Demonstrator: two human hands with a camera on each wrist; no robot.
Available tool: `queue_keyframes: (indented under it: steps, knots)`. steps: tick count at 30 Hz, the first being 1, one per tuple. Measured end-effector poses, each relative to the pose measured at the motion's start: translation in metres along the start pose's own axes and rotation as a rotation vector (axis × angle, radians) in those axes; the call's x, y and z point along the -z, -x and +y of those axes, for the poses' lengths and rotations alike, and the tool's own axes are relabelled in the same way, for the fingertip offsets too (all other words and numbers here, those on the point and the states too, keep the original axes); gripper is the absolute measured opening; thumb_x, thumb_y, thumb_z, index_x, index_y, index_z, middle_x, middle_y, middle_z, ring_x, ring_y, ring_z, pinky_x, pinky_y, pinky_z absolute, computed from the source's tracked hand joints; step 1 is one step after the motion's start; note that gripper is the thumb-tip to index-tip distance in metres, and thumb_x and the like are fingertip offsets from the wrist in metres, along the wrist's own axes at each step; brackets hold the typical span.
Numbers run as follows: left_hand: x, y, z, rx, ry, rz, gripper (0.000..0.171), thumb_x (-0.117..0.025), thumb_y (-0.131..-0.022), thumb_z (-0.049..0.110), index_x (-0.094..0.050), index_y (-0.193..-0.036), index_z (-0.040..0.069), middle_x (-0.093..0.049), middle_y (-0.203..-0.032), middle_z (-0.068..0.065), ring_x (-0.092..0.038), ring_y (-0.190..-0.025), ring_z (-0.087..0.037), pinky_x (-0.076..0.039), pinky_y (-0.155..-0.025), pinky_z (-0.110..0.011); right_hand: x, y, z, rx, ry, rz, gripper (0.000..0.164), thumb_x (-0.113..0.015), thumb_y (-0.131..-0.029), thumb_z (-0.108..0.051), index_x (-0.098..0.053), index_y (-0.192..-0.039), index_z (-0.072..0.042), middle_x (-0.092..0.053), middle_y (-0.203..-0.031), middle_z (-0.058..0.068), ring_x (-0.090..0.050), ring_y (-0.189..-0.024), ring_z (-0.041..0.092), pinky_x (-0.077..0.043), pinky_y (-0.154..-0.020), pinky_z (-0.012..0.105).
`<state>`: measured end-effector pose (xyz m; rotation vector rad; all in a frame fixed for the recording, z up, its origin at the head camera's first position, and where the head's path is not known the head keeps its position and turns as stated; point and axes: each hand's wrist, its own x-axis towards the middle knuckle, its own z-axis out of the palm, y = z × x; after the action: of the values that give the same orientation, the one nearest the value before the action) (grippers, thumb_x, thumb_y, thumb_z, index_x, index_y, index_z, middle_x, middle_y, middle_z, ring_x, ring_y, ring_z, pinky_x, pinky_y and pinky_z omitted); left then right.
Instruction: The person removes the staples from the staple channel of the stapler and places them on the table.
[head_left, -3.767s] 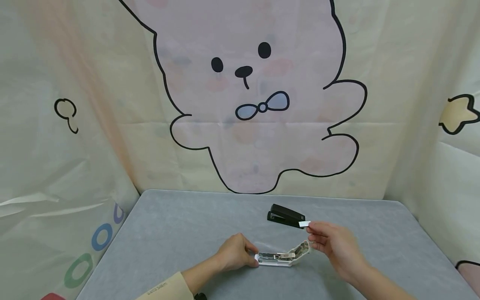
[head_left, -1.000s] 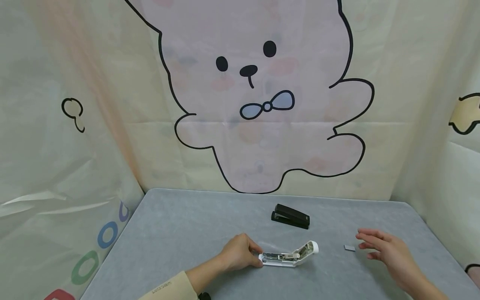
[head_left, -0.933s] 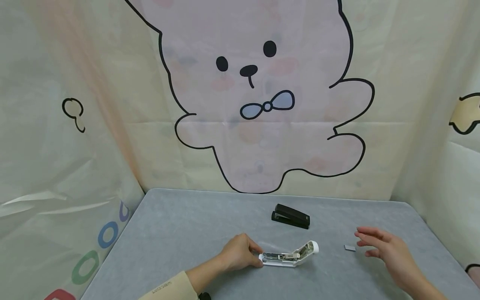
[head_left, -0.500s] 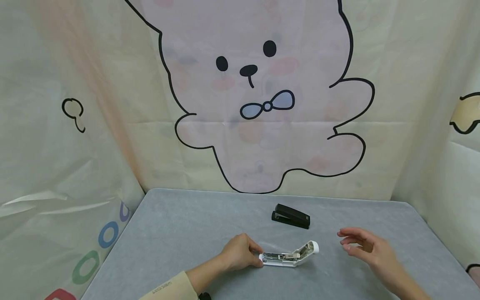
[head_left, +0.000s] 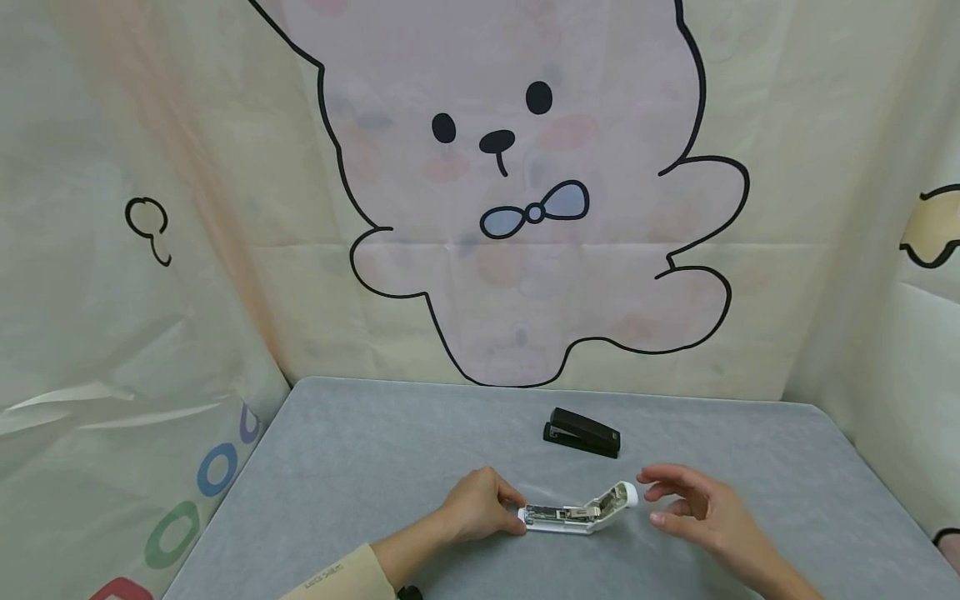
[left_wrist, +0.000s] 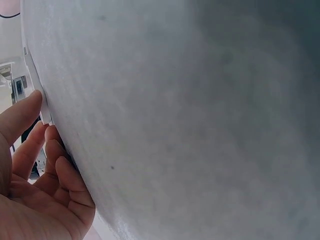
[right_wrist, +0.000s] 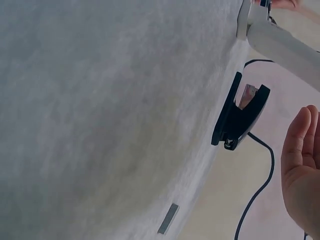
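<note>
A white stapler (head_left: 558, 526) lies on the table with its top swung up at the right end, showing the metal inside. My left hand (head_left: 480, 504) pinches its left end between thumb and fingers; in the left wrist view the thumb (left_wrist: 29, 111) presses on the white side. Just right of the raised top (head_left: 628, 495) is my right hand (head_left: 705, 515), fingers loosely bent, holding nothing and apart from the stapler. A small grey strip of staples (right_wrist: 168, 218) lies on the table in the right wrist view; in the head view the right hand hides it.
Behind the white stapler sits a black stapler (head_left: 582, 432), its jaws slightly parted. The grey cloth-covered table (head_left: 360, 450) ends at a curtain printed with a cartoon bear (head_left: 510, 275). Curtains also hang on both sides.
My right hand carried the staple strip rightward, let it go on the table, then came back left empty toward the stapler's raised top. The left hand keeps its pinch.
</note>
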<state>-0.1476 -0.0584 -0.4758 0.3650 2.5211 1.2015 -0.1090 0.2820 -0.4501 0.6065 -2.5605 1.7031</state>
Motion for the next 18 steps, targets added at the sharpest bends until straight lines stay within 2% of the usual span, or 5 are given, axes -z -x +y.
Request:
queue_keyframes:
  steps: [5, 11, 18]
  knots:
    - [0.0, 0.001, 0.0, -0.003, 0.003, 0.006, 0.024, -0.096, -0.07, 0.009, -0.085, -0.092, 0.012, -0.06, -0.061, 0.007, -0.046, -0.057, -0.007, -0.032, -0.051, -0.025, -0.008, -0.005, -0.001, -0.022, -0.004, -0.03, 0.042, -0.078, -0.091, -0.001, -0.066, -0.132, -0.003, -0.071, -0.121, 0.001, -0.067, -0.099, 0.017, -0.058, -0.075, 0.032]
    - [0.0, 0.001, -0.001, 0.001, 0.008, -0.002, 0.025, -0.095, -0.07, 0.009, -0.084, -0.093, 0.012, -0.059, -0.061, 0.006, -0.046, -0.056, -0.008, -0.032, -0.05, -0.025, -0.012, -0.011, -0.002, -0.103, -0.034, -0.087, 0.05, -0.081, -0.091, -0.008, -0.06, -0.136, 0.006, -0.069, -0.111, 0.009, -0.069, -0.089, 0.02, -0.058, -0.072, 0.032]
    - [0.0, 0.0, -0.002, -0.006, 0.01, -0.012, 0.026, -0.095, -0.071, 0.01, -0.084, -0.093, 0.012, -0.059, -0.061, 0.006, -0.047, -0.055, -0.007, -0.032, -0.051, -0.025, -0.015, -0.015, 0.0, -0.157, -0.056, -0.093, 0.052, -0.081, -0.092, -0.012, -0.061, -0.136, 0.007, -0.07, -0.116, 0.003, -0.068, -0.088, 0.017, -0.058, -0.072, 0.031]
